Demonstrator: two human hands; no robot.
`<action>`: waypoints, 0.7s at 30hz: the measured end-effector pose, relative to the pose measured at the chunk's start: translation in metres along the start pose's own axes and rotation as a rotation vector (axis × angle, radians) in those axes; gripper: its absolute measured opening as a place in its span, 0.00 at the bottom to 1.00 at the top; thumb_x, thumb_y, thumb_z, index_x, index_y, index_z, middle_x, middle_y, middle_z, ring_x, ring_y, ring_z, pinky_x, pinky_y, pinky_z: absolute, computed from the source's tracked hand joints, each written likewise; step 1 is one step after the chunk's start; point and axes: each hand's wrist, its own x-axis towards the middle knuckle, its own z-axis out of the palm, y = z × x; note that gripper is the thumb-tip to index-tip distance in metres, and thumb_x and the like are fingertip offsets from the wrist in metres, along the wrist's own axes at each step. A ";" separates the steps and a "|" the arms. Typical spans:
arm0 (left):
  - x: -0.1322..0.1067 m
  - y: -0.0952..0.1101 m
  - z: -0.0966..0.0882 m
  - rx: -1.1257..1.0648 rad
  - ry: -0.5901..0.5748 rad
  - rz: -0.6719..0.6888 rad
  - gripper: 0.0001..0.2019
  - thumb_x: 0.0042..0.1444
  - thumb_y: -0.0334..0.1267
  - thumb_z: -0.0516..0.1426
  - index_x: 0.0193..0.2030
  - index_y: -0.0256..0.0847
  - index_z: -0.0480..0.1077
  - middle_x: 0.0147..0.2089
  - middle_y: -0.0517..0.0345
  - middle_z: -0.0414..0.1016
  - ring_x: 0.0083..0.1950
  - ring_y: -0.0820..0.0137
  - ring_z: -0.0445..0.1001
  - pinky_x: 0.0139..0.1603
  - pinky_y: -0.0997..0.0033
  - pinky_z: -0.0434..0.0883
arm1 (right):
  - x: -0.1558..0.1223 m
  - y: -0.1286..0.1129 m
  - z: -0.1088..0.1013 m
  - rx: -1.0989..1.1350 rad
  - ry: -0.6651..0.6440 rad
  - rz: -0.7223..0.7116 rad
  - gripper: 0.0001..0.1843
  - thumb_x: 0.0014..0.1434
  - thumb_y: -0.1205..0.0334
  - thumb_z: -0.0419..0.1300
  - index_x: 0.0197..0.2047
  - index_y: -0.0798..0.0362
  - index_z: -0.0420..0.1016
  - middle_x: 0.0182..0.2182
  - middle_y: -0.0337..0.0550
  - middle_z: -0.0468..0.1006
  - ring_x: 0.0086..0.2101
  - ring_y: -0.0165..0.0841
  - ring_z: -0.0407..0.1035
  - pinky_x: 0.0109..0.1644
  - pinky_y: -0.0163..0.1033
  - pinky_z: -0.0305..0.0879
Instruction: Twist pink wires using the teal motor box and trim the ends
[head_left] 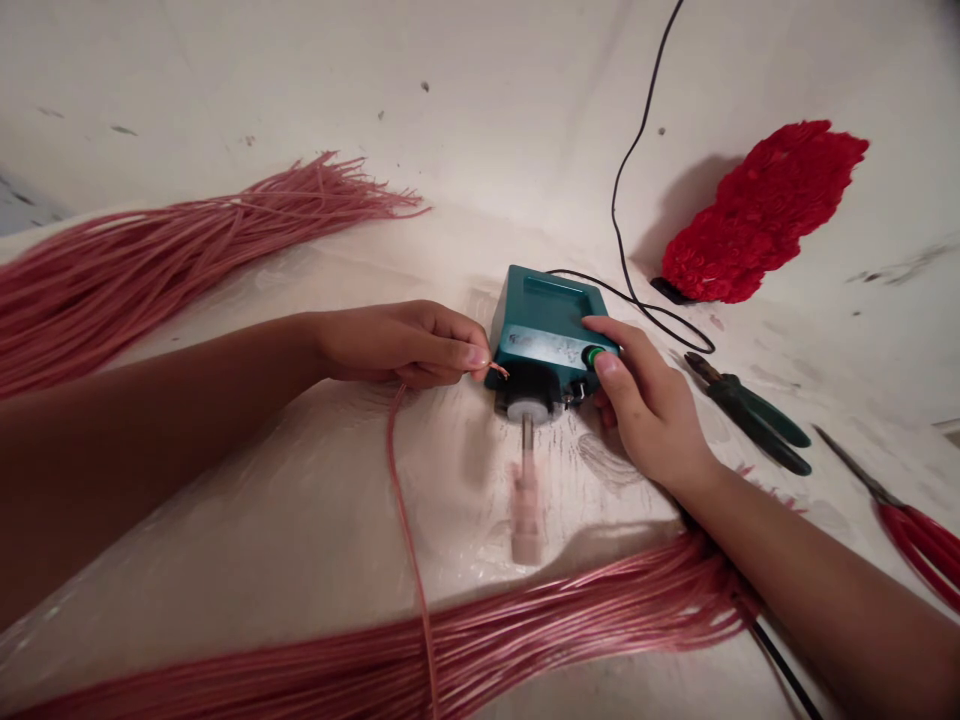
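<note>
Nearest, below both hands, a thick bundle of glossy reddish-pink plastic-coated wires [570,600] lies across the pale tabletop [300,540], its right end passing beneath the right forearm, where a thin black length [784,665] also emerges. A single reddish-pink coated wire [405,510] crosses over this bundle and climbs to the left hand [416,342]. Between the hands and nearer than either, a blurred pinkish-brown piece [526,510] sits at the end of a slim metal shaft [527,432], which comes from a whitish round collar [527,410] on the front of a teal box-shaped machine [555,298]. The left hand is closed in a pinch, thumb against fingers, on that single wire close to its frayed coppery tip [499,371], which points at the machine's front left edge. The right hand [660,420] is half open, its fingers spread around the machine's right corner, the thumb at a round green button [595,355]; how firmly it presses, I cannot tell. Just right of the right hand lie dark-green-handled metal pliers [757,410], and farther right, red-handled metal scissors [911,530]. Beyond the left hand and forearm spreads a second reddish-pink wire bundle [202,240], its ends fanned. Behind the right hand, a thin black cable [616,190] loops from the machine up along the scuffed off-white wall [300,80], left of a fluffy bright-red duster [772,215] leaning there.
</note>
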 end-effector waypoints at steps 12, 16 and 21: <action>0.000 0.000 0.001 0.011 0.003 0.005 0.11 0.66 0.43 0.58 0.37 0.37 0.73 0.21 0.68 0.49 0.20 0.80 0.46 0.18 0.80 0.47 | 0.000 0.001 0.001 0.024 0.003 -0.001 0.22 0.70 0.46 0.51 0.62 0.42 0.70 0.19 0.33 0.68 0.19 0.31 0.65 0.22 0.36 0.61; 0.000 0.001 0.002 -0.022 -0.008 0.002 0.12 0.66 0.43 0.57 0.36 0.37 0.72 0.21 0.69 0.47 0.21 0.80 0.45 0.18 0.80 0.46 | 0.000 0.001 0.001 0.026 0.003 -0.004 0.22 0.70 0.45 0.51 0.63 0.42 0.69 0.19 0.33 0.68 0.19 0.31 0.65 0.22 0.36 0.61; 0.000 0.001 0.001 -0.074 -0.034 -0.020 0.14 0.66 0.44 0.56 0.32 0.38 0.68 0.21 0.68 0.47 0.20 0.79 0.43 0.17 0.79 0.44 | 0.000 0.001 0.001 0.018 0.006 -0.011 0.23 0.70 0.45 0.51 0.63 0.43 0.69 0.19 0.33 0.68 0.20 0.31 0.65 0.22 0.36 0.61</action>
